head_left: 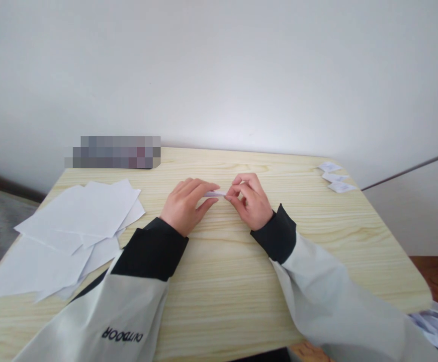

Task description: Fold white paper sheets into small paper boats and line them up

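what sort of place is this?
Likely a plain home or office room: light wooden table against a bare white wall, loose paper sheets on its left, small folded papers far right.

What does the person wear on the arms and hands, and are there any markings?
The left hand and right hand are bare: no gloves, rings or watch show. The left sleeve and right sleeve are loose, pale grey, ending in wide black cuffs. The left one carries the black printed word OUTDOOR.

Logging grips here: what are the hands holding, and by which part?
A small folded paper strip: the left hand pinches its left end, the right hand its right end.
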`<action>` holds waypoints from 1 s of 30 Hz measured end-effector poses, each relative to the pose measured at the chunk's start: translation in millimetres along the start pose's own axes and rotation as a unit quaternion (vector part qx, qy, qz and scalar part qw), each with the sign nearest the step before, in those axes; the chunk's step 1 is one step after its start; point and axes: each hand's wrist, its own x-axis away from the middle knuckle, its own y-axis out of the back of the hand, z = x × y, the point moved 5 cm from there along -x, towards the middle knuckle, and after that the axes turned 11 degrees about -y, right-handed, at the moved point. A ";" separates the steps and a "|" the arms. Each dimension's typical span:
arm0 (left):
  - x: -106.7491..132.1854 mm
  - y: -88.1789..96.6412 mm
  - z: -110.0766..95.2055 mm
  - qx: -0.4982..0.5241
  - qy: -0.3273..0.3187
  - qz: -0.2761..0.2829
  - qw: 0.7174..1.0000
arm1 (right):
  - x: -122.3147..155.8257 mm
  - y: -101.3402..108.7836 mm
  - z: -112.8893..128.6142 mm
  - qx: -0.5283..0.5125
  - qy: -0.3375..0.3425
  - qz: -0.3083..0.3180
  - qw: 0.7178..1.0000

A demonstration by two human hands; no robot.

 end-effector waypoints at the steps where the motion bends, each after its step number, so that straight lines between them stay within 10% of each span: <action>1: 0.6 0.5 2.3 -0.004 0.016 -0.003 1.000 | -0.2 1.0 -1.2 0.003 -0.005 -0.008 1.000; 30: 1.3 1.0 4.1 -0.029 -0.023 -0.019 0.999 | 2.0 3.9 11.8 0.134 0.099 -0.072 0.983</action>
